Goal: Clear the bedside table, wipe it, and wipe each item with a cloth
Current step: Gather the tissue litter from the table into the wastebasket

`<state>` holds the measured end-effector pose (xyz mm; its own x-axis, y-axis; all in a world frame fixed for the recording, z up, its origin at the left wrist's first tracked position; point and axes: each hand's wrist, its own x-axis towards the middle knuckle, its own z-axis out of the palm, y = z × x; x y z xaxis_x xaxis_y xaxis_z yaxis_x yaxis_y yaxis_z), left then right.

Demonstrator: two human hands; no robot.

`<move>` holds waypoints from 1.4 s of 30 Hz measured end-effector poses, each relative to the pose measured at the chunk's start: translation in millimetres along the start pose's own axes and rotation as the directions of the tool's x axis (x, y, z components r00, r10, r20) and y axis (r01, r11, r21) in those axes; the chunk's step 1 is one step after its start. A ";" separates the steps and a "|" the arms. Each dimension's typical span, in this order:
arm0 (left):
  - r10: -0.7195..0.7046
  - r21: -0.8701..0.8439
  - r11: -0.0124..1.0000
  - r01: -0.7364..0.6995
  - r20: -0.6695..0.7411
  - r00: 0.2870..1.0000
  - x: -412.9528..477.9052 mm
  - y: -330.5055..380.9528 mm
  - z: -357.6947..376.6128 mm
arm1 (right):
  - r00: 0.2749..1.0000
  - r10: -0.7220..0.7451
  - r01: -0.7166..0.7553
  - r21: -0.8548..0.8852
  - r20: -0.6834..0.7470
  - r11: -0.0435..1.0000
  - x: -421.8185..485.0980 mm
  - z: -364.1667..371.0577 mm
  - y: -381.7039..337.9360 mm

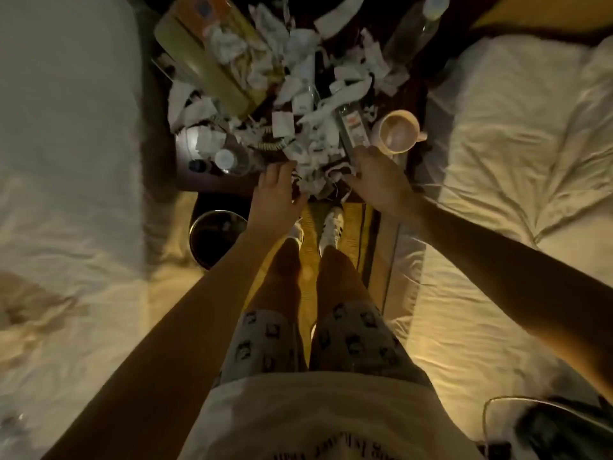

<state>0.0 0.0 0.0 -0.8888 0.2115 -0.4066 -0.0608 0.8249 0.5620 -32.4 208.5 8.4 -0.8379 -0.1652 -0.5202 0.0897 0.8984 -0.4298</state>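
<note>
The dark bedside table (212, 185) stands between two beds, heaped with crumpled white tissues (308, 94). On it lie a yellow-green flat box (212, 71), a small plastic bottle (232, 159) at the front left, a clear bottle with a red label (353, 127), a tall clear bottle (414, 31) at the back right and a pink mug (396, 131). My left hand (277, 194) is at the table's front edge, fingers apart, touching the tissue pile. My right hand (378, 174) reaches over the front right, fingers spread beside the labelled bottle and the mug, holding nothing that I can see.
A round dark waste bin (215, 237) stands on the floor below the table's left front. White-sheeted beds (66, 161) (517, 161) flank the narrow aisle. My legs and white shoes (331, 227) fill the aisle. A black object with a cable (557, 426) lies on the right bed.
</note>
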 end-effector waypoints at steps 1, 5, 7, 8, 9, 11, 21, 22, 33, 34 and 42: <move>-0.018 -0.019 1.000 0.018 -0.008 1.000 3.1 -3.6 10.1 | 1.000 0.011 -0.012 0.013 0.009 1.000 3.5 7.2 2.6; -0.048 -0.030 0.998 0.048 -0.023 0.999 13.5 -13.8 47.6 | 0.999 -0.005 0.005 0.004 0.053 1.000 13.6 39.5 20.5; -0.056 -0.084 0.995 0.052 -0.040 0.998 23.5 -16.5 62.4 | 0.999 -0.033 0.032 0.009 0.041 0.999 18.0 51.8 28.9; -0.056 -0.111 0.993 0.049 -0.053 0.997 28.7 -17.3 68.0 | 0.998 -0.046 0.045 0.032 0.033 0.998 19.4 56.4 32.0; -0.063 -0.135 0.989 0.054 -0.064 0.996 33.2 -18.5 74.1 | 0.998 -0.050 0.048 0.056 0.033 0.997 20.0 61.9 35.1; -0.087 -0.192 0.979 0.070 -0.080 0.993 41.5 -18.4 84.0 | 0.998 -0.056 0.055 0.070 0.013 0.996 22.7 71.9 40.9; -0.281 -0.282 0.929 0.238 -0.126 0.951 48.4 -36.0 107.0 | 0.994 -0.106 0.096 0.231 0.034 0.968 37.1 109.6 52.0; -0.290 -0.292 0.924 0.247 -0.116 0.950 47.2 -38.4 107.4 | 0.994 -0.109 0.098 0.245 0.033 0.965 38.6 110.9 53.9; -0.396 -0.472 0.833 0.287 -0.147 0.907 46.8 -46.1 99.0 | 0.998 -0.037 0.057 0.439 -0.054 0.897 47.7 89.7 51.0; -0.423 -0.511 0.811 0.284 -0.178 0.888 47.2 -45.2 96.9 | 0.995 -0.043 0.078 0.451 -0.087 0.889 49.8 83.7 48.1; -0.626 -0.653 0.672 0.349 -0.250 0.739 39.4 -42.5 92.9 | 0.978 -0.188 0.206 0.268 -0.090 0.941 96.6 44.1 18.5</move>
<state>9.8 22.0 -106.8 -0.7318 -0.4912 -0.4724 -0.6478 0.2862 0.7060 -87.9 191.3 -82.3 -0.8850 -0.2940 -0.3610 0.0562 0.7023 -0.7097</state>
